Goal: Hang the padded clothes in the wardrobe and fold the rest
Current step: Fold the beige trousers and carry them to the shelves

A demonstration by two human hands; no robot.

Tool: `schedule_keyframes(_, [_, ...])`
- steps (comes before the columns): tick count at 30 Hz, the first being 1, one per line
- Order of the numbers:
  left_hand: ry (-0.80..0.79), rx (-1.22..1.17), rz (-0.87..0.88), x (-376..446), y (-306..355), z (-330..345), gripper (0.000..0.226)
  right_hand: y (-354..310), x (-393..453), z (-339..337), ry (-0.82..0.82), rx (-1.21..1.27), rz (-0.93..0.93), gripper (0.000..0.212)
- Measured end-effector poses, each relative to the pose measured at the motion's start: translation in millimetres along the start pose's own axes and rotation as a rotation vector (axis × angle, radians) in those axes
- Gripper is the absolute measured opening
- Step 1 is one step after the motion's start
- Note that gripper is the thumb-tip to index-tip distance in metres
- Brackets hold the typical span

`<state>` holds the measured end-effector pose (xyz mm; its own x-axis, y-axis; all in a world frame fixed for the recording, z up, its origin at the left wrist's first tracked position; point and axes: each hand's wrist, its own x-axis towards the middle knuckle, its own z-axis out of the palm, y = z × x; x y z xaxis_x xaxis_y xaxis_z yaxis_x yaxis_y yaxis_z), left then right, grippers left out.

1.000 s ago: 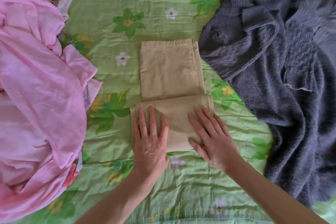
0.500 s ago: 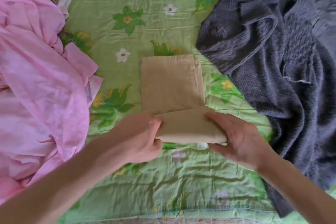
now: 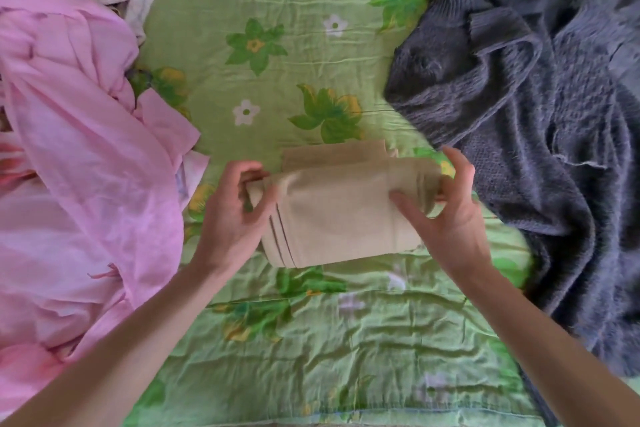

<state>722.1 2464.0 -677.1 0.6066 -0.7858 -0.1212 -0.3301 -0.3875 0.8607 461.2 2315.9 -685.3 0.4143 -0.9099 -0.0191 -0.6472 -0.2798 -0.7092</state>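
Beige folded garment (image 3: pixel 341 215), perhaps tights, gripped at its ends by left hand (image 3: pixel 230 218) and right hand (image 3: pixel 446 215).

The beige garment (image 3: pixel 343 208) is folded into a thick, compact bundle with several layered edges showing along its left end. It sits near the middle of the bed (image 3: pixel 311 340), gripped at both ends and partly lifted. A pink garment (image 3: pixel 79 166) lies crumpled in a loose heap along the bed's left edge. A grey knitted sweater (image 3: pixel 540 121) sprawls unfolded and rumpled along the right edge, reaching the far right corner.
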Motion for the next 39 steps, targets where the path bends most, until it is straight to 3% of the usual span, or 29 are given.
schedule_keyframes(3, [0.122,0.319,0.157,-1,-7,14,0.037,7,10,16,0.101,-0.321,-0.136,0.077])
schedule_keyframes(7, [-0.117,0.602,0.283,-13,-12,39,0.053,16,2,38,-0.042,-0.427,-0.309,0.058])
schedule_keyframes(11, [-0.208,0.785,0.292,-7,-33,56,0.066,24,-2,59,-0.179,-0.330,-0.132,0.064])
schedule_keyframes(18, [-0.205,0.806,0.288,12,-44,66,0.069,28,15,69,-0.259,-0.323,-0.066,0.065])
schedule_keyframes(21, [-0.090,0.731,0.228,7,-41,67,0.074,24,16,65,-0.241,-0.231,-0.080,0.065])
schedule_keyframes(23, [0.092,0.558,0.056,-1,-35,72,0.086,17,12,63,-0.152,-0.158,-0.048,0.071])
schedule_keyframes(25, [0.249,0.318,-0.108,-7,-26,76,0.098,8,8,63,-0.051,-0.006,0.156,0.088])
schedule_keyframes(27, [0.306,0.102,-0.287,-6,-21,77,0.099,1,10,59,-0.027,0.142,0.393,0.100])
schedule_keyframes(31, [0.252,-0.168,-0.642,17,-16,59,0.087,-4,31,39,-0.201,0.254,0.612,0.085])
schedule_keyframes(34, [0.131,-0.355,-0.833,36,-7,36,0.055,-3,49,26,-0.379,0.301,0.667,0.069])
schedule_keyframes(36, [-0.006,-0.406,-0.908,41,1,26,0.038,-2,54,24,-0.452,0.401,0.732,0.067])
schedule_keyframes(39, [-0.109,-0.415,-0.887,35,11,20,0.027,-4,51,19,-0.505,0.589,0.751,0.066])
